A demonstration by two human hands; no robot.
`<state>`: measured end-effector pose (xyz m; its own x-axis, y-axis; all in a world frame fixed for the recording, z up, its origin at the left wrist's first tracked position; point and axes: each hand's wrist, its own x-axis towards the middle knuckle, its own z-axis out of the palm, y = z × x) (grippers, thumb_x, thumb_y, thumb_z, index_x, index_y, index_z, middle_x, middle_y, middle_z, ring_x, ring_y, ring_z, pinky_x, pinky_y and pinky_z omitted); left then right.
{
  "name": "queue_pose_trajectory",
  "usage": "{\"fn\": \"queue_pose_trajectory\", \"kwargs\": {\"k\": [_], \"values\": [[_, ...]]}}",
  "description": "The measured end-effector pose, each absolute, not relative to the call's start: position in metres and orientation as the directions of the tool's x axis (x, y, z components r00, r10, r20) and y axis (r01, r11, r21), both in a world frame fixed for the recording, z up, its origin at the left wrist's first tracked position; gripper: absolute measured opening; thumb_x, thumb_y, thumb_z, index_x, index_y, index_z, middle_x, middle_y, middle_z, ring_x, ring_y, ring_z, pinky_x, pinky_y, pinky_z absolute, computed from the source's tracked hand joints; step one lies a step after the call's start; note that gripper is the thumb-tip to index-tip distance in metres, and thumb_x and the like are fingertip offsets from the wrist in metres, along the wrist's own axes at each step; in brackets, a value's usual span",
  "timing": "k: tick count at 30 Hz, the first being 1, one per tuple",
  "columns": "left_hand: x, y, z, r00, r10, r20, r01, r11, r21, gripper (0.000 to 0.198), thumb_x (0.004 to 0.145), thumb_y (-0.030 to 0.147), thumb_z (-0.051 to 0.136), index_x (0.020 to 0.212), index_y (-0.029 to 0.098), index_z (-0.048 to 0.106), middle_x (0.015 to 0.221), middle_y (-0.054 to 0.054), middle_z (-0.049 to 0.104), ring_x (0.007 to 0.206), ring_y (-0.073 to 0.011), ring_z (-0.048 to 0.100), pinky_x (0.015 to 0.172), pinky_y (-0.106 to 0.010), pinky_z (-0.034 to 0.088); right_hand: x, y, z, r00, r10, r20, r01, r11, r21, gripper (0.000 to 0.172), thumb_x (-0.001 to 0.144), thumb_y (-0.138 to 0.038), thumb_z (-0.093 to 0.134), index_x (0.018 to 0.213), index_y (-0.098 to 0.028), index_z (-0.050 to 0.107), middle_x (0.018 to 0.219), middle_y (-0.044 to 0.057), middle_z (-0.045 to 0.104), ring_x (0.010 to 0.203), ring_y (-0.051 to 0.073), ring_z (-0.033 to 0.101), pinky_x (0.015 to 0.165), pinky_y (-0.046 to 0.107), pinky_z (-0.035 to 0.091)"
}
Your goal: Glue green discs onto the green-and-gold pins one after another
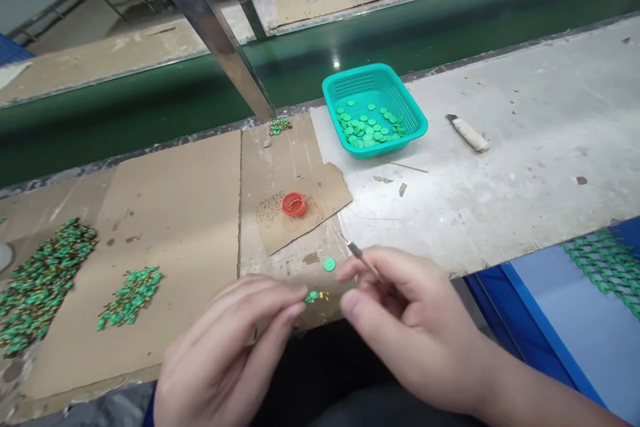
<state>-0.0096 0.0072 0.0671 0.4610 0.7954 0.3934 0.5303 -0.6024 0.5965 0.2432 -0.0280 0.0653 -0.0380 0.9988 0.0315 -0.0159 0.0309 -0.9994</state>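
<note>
Between the thumb and forefinger of my left hand (235, 340) is a small green and yellow piece (313, 296), too small to name its kind. My right hand (405, 320) is closed around a thin tool with a dark collar and a fine tip (355, 250), pointing up and away to the left. The two hands face each other at the table's near edge, a short gap apart. Just beyond them lies a green disc (329, 265). Farther off, a small orange-red cup (294, 204) stands on a torn piece of cardboard (327, 203).
A teal basket (377, 151) holds several green discs. A cutter with a wrapped handle (468, 133) lies to its right. Small green and gold pieces form a large pile (47, 280), a smaller pile (129, 297) and a little cluster (279, 126). A metal post (220, 33) rises behind.
</note>
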Motion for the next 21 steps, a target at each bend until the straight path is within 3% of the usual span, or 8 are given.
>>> {"fn": "queue_pose_trajectory", "kwargs": {"k": [4,6,8,10,12,17,19,21], "values": [[0.003,0.000,0.075,0.447,0.785,0.429,0.450,-0.611,0.651,0.030,0.106,0.008,0.074,0.122,0.032,0.084,0.101,0.001,0.083,0.092,-0.0161,0.081,0.083,-0.026,0.067,0.228,-0.025,0.074,-0.150,0.974,-0.168,-0.237,-0.200,-0.951,0.017,0.098,-0.025,0.078,0.083,-0.021,0.073,0.068,-0.006,0.061,0.060,0.010,0.053,0.055,0.020,0.046],[0.011,-0.003,0.072,0.312,0.869,0.383,0.372,-0.483,0.793,0.018,0.110,0.019,0.077,0.118,0.032,0.087,0.097,-0.001,0.083,0.085,-0.0172,0.081,0.076,-0.026,0.068,0.228,-0.022,0.073,-0.173,0.966,-0.193,-0.310,-0.239,-0.920,0.020,0.099,-0.030,0.081,0.082,-0.021,0.072,0.070,-0.004,0.064,0.065,0.011,0.056,0.061,0.022,0.050],[0.020,-0.004,0.067,0.184,0.953,0.242,0.189,-0.276,0.942,0.009,0.110,0.037,0.083,0.114,0.032,0.090,0.089,-0.001,0.083,0.074,-0.0175,0.080,0.067,-0.026,0.069,0.230,-0.020,0.071,-0.220,0.956,-0.193,-0.396,-0.268,-0.878,0.030,0.097,-0.039,0.089,0.081,-0.022,0.071,0.072,-0.004,0.065,0.066,0.011,0.054,0.064,0.023,0.050],[0.028,-0.002,0.062,0.156,0.983,0.097,-0.009,-0.097,0.995,0.017,0.104,0.048,0.091,0.107,0.032,0.092,0.082,-0.002,0.083,0.064,-0.0173,0.078,0.060,-0.025,0.069,0.230,-0.018,0.068,-0.282,0.937,-0.206,-0.456,-0.320,-0.830,0.040,0.094,-0.050,0.095,0.081,-0.021,0.071,0.072,-0.004,0.065,0.064,0.010,0.049,0.060,0.022,0.044],[0.033,0.000,0.061,0.170,0.984,0.062,-0.099,-0.046,0.994,0.019,0.099,0.050,0.097,0.098,0.031,0.093,0.080,-0.002,0.082,0.062,-0.0172,0.078,0.058,-0.025,0.069,0.228,-0.017,0.065,-0.329,0.911,-0.248,-0.481,-0.388,-0.786,0.047,0.090,-0.057,0.099,0.081,-0.021,0.071,0.070,-0.004,0.064,0.061,0.008,0.043,0.055,0.021,0.035],[0.029,0.004,0.062,0.179,0.963,0.203,-0.008,-0.205,0.979,0.015,0.101,0.046,0.095,0.096,0.032,0.094,0.081,-0.004,0.081,0.071,-0.0190,0.079,0.059,-0.025,0.069,0.219,-0.018,0.058,-0.356,0.887,-0.294,-0.508,-0.448,-0.736,0.055,0.089,-0.064,0.099,0.079,-0.020,0.067,0.069,-0.006,0.059,0.059,0.007,0.041,0.055,0.021,0.033],[0.023,0.005,0.061,0.153,0.961,0.229,0.050,-0.239,0.970,0.015,0.102,0.047,0.093,0.097,0.033,0.093,0.083,-0.003,0.081,0.076,-0.0199,0.080,0.063,-0.026,0.070,0.223,-0.020,0.055,-0.324,0.914,-0.244,-0.507,-0.386,-0.771,0.053,0.102,-0.068,0.085,0.085,-0.020,0.073,0.071,-0.004,0.061,0.059,0.008,0.043,0.056,0.023,0.036],[0.017,0.009,0.057,0.102,0.966,0.236,0.148,-0.249,0.957,0.015,0.102,0.048,0.093,0.096,0.034,0.092,0.088,-0.003,0.084,0.083,-0.0196,0.083,0.069,-0.024,0.071,0.234,-0.020,0.053,-0.182,0.974,-0.137,-0.437,-0.205,-0.876,0.052,0.116,-0.065,0.066,0.097,-0.021,0.083,0.081,0.002,0.069,0.067,0.013,0.055,0.061,0.027,0.046]]}}
